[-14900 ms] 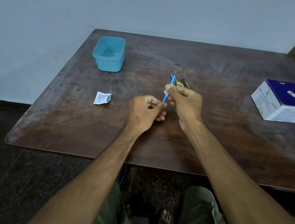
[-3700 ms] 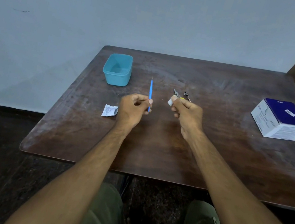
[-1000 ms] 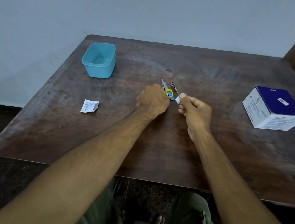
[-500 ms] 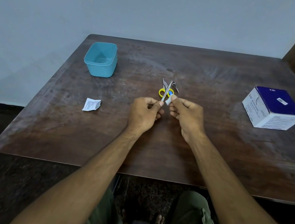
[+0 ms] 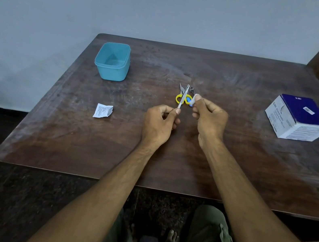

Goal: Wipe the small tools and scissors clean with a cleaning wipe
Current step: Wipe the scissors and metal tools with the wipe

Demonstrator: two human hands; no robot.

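My left hand [image 5: 159, 122] pinches the lower end of a slim silver metal tool [image 5: 183, 96], which points up and away from me. Just to its right, my right hand [image 5: 208, 118] holds a small white cleaning wipe [image 5: 195, 99] at its fingertips, a short gap from the tool. Behind the tool, scissors with yellow and blue handles [image 5: 179, 97] lie on the dark wooden table [image 5: 168, 165]. A small dark-tipped tool [image 5: 192, 89] lies beside the scissors, partly hidden by my fingers.
A teal plastic tub [image 5: 112, 61] stands at the back left. A torn white wipe sachet [image 5: 102, 111] lies left of my hands. A blue and white swab box [image 5: 298, 118] sits at the right. A pale wall runs behind the table.
Since a second ago my left hand has lifted the silver tool off the table from beside the scissors. My right hand with the wipe has moved slightly away from the tool.
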